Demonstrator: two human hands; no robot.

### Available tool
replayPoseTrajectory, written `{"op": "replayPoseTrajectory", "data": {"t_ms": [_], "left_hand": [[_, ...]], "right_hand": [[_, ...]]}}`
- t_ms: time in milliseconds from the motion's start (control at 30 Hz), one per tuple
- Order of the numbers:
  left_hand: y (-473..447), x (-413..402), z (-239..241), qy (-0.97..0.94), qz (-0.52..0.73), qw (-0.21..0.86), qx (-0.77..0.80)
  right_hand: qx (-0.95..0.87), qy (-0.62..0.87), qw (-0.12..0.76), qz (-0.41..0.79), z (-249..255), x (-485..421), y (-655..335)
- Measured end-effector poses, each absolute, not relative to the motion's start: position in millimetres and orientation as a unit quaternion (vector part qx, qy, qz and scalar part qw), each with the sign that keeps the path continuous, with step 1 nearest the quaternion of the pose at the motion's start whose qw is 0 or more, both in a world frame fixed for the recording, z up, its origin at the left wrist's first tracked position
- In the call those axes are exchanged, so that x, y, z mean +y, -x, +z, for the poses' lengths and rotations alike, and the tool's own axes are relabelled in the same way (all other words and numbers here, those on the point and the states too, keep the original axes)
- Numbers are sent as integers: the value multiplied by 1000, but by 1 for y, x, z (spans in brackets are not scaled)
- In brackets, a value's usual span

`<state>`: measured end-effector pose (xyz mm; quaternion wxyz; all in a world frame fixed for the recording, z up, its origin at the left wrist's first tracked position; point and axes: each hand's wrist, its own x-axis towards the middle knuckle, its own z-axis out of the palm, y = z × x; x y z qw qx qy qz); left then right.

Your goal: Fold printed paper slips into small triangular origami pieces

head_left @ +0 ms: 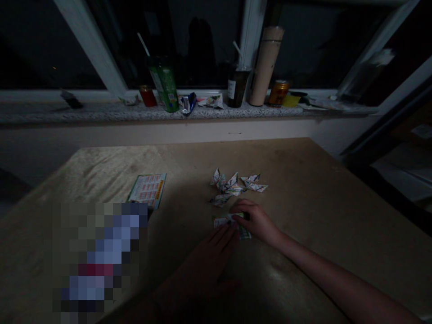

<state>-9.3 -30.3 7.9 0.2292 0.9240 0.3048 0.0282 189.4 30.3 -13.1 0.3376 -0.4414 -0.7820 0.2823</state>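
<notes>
A small printed paper piece [220,221] with a greenish edge lies flat on the table in front of me, partly covered by both hands. My left hand [211,252] rests palm down with its fingers stretched out over the paper's near side. At the paper's right part, my right hand [258,220] has its fingers bent and closed on the edge. Just beyond the hands sits a loose group of several folded paper pieces [232,184] with pointed ends. To the left lies a printed sheet [146,189] with a calendar-like grid. Dim light hides fine detail.
A pixelated object [104,256] lies on the table [303,180] at the left. Along the windowsill [114,112] stand a green cup [165,85], a dark cup with a straw [238,87], a tall beige bottle [266,67], a gold can [278,93] and crumpled wrappers [189,103].
</notes>
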Motion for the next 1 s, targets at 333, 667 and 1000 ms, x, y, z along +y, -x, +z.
{"op": "replayPoseTrajectory", "data": {"t_ms": [333,667,1000], "left_hand": [[9,-30,9,-924,20,220,313],[9,-30,9,-925,23,221,309],[7,-31,11,-925,7,214,314]], "right_hand": [[-786,445,332,271,-14,30,-190],[-795,437,330,260,-16,32,-190],[-806,437,319,239,-18,28,-190]]}}
